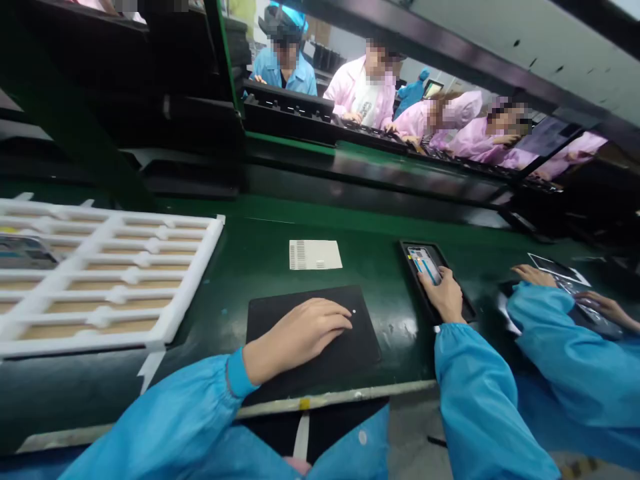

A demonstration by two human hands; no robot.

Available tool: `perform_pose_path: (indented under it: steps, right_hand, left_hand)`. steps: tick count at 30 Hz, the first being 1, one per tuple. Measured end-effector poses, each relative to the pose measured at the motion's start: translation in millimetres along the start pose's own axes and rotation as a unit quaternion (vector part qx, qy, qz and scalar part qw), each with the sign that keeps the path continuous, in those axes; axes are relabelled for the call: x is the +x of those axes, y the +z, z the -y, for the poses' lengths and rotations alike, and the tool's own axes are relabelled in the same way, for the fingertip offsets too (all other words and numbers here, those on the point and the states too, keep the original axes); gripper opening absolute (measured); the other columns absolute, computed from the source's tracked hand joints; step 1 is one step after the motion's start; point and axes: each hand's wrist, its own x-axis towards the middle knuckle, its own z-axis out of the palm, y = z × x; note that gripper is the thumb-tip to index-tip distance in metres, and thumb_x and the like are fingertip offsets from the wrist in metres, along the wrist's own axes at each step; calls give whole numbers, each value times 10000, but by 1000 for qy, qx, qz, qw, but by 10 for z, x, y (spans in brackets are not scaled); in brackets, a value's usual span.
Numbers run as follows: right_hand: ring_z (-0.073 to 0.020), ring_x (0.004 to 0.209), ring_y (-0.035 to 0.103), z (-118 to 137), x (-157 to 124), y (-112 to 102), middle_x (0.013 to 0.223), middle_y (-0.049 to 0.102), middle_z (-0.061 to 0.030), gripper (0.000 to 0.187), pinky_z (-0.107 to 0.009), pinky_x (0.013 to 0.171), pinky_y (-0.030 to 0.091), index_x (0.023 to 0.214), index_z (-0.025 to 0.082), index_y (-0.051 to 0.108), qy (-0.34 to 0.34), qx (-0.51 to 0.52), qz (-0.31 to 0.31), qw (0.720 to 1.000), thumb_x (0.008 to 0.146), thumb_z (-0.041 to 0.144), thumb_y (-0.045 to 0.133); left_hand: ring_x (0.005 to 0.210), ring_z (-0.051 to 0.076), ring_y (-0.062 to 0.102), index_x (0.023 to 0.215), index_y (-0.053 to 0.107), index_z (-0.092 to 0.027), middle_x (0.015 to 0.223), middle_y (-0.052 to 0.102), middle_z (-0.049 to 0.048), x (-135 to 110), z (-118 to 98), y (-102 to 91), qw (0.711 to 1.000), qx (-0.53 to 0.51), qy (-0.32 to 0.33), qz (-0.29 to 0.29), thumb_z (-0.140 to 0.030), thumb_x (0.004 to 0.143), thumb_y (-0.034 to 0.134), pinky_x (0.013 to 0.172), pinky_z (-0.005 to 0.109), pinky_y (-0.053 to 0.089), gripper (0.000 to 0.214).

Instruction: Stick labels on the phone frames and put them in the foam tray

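Observation:
My left hand [314, 327] lies with its fingers stretched out over a dark mat [363, 347] and holds nothing that I can see. To the right, my right hand [445, 297] reaches into a black tray [410, 270], its fingers closed on the near end of a phone [424, 264]. The phone has a light, silvery face with blue strips and a small yellow spot. My fingers and palm cover its lower part. Beyond the mat, a white sheet of barcode labels [316, 255] lies flat on the green table.
A white slotted rack [170, 283] stands at left, with another phone [25, 252] in it. At right, a co-worker's hands [537, 275] handle clear film [585, 297] beside a white-edged sheet [557, 268]. A dark shelf crosses behind; several people work beyond it.

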Motion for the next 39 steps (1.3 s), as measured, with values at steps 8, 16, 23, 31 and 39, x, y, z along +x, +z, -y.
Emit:
perform_pose_path:
  steps: [8, 16, 23, 31, 39]
  right_hand:
    - [-251, 1035, 666, 689, -907, -164, 1144, 675, -140, 666, -378, 871, 533, 1201, 198, 436, -76, 182, 8, 980, 725, 582, 698]
    - [-262, 1198, 565, 1279, -1776, 17, 1313, 571, -147, 571, -439, 993, 484, 1380, 194, 432, -267, 253, 78, 926, 880, 373, 642]
    - [-407, 1098, 551, 12, -893, 39, 1179, 605, -248, 477, -561, 884, 444, 1179, 79, 629, -175, -115, -129, 969, 907, 446, 493]
    - [-314, 918, 545, 541, -325, 129, 935, 620, -159, 391, -457, 847, 424, 1012, 138, 669, -273, -42, -136, 952, 905, 451, 461]
    - [-286, 1099, 506, 2151, 36, 1222, 1122, 605, -128, 235, -479, 992, 369, 1060, 209, 657, -374, 86, -18, 923, 882, 303, 535]
  left_hand:
    - [1132, 221, 663, 1407, 470, -228, 1346, 611, 132, 124, -22, 311, 907, -367, -203, -34, -312, 945, 583, 953, 385, 563, 482]
    - [1187, 238, 622, 1383, 477, -199, 1384, 575, 120, 149, 44, 351, 817, -503, -265, -103, -333, 1011, 430, 965, 402, 563, 398]
    - [1020, 214, 684, 1327, 501, -186, 1208, 679, 99, -42, 428, -80, 853, -451, -252, -72, -350, 991, 475, 861, 354, 580, 375]
    - [824, 177, 615, 1074, 608, -171, 963, 665, 38, -161, 620, -204, 920, -265, -287, -40, -445, 982, 455, 685, 263, 475, 328]
    - [838, 197, 617, 1008, 581, -193, 916, 655, 29, -218, 620, -169, 961, -128, -246, 24, -455, 1017, 374, 741, 290, 431, 334]
